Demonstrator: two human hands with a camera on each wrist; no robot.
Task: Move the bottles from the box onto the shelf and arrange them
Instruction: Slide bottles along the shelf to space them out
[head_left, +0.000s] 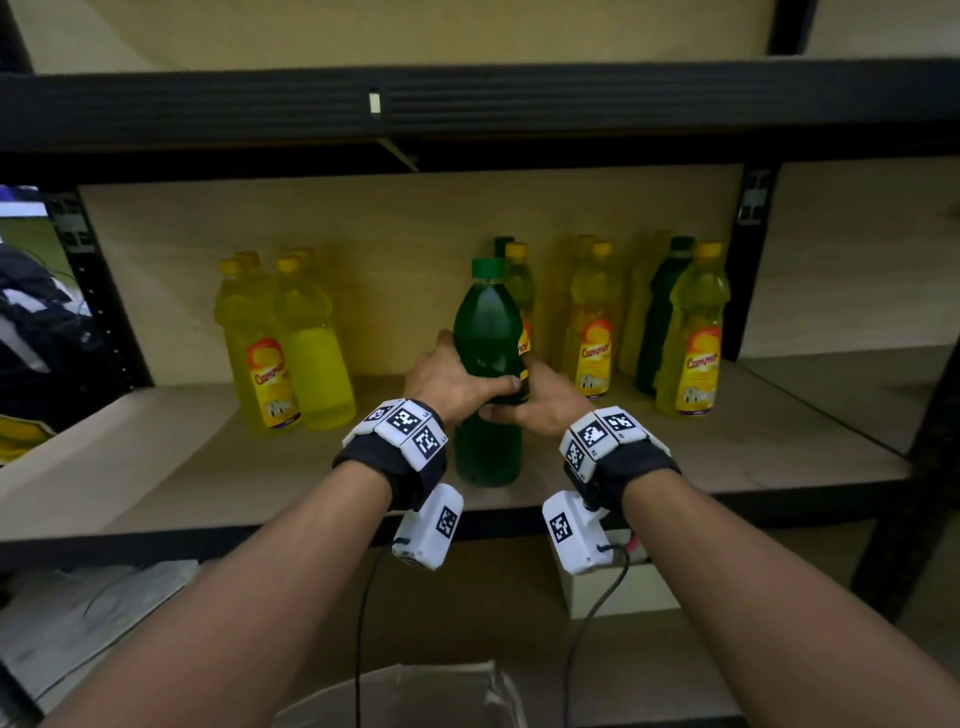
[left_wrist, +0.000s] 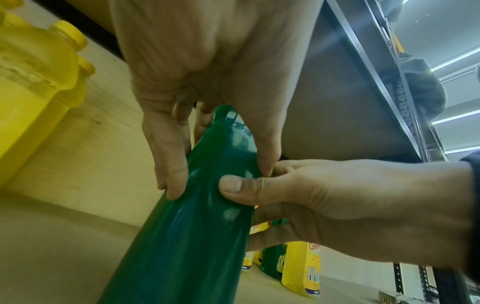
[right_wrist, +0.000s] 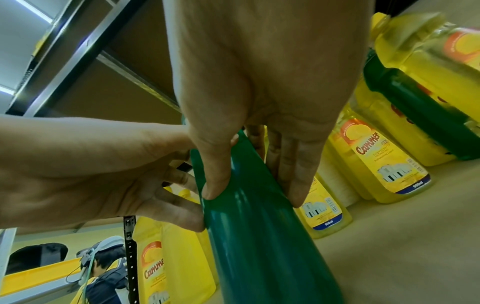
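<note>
A dark green bottle (head_left: 487, 332) with a green cap stands upright near the front of the wooden shelf (head_left: 727, 457). Both hands grip its waist: my left hand (head_left: 467, 376) from the left, my right hand (head_left: 519, 400) from the right. In the left wrist view the left hand (left_wrist: 221, 168) pinches the green bottle (left_wrist: 197, 236) between thumb and fingers, with the right hand (left_wrist: 337, 205) beside it. In the right wrist view the right hand (right_wrist: 254, 185) clasps the bottle (right_wrist: 259, 236) while the left hand (right_wrist: 103, 174) presses on its other side.
Yellow labelled bottles stand at the left (head_left: 265, 353) and behind and to the right (head_left: 592, 322), (head_left: 696, 332), with another green bottle (head_left: 662, 312) among them. The upper shelf beam (head_left: 467, 104) runs overhead. A black upright (head_left: 753, 260) bounds the right side. Another person (head_left: 41, 332) is at the far left.
</note>
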